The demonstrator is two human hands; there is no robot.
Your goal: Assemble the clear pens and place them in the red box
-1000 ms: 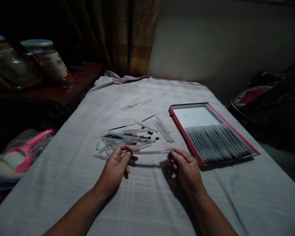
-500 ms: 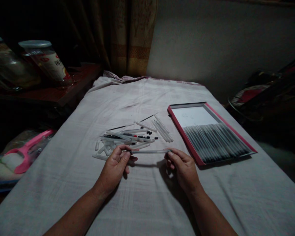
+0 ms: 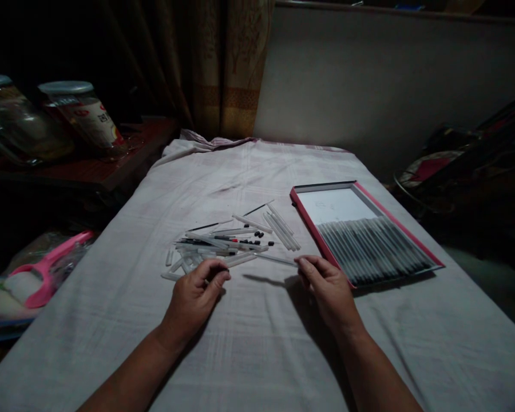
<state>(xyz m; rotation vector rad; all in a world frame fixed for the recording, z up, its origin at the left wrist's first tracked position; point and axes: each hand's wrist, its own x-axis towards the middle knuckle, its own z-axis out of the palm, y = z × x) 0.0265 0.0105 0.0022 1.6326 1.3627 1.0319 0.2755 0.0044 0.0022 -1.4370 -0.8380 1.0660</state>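
Observation:
In the head view, my right hand (image 3: 326,286) pinches one end of a slim pen barrel (image 3: 277,260), which points left over the cloth. My left hand (image 3: 197,292) is apart from it, thumb and fingers closed in a pinch. A dark speck shows at its fingertips, too small to name. Just beyond the left hand lies a loose pile of clear barrels (image 3: 206,237), clear caps (image 3: 184,264), thin dark refills (image 3: 209,225) and small black plugs (image 3: 257,234). Right of my right hand, a red-edged box lid (image 3: 313,229) holds a row of pens (image 3: 371,249).
A pale checked cloth (image 3: 249,355) covers the table. On the left, a dark red side table (image 3: 133,154) carries a labelled jar (image 3: 86,117) and a glass jug (image 3: 21,126). A pink-handled object (image 3: 47,269) lies lower left. A curtain (image 3: 240,68) and wall are behind.
My left hand has come off the pen's left end and moved slightly down. My right hand still holds the pen, whose free end now tilts away. The view has shifted slightly.

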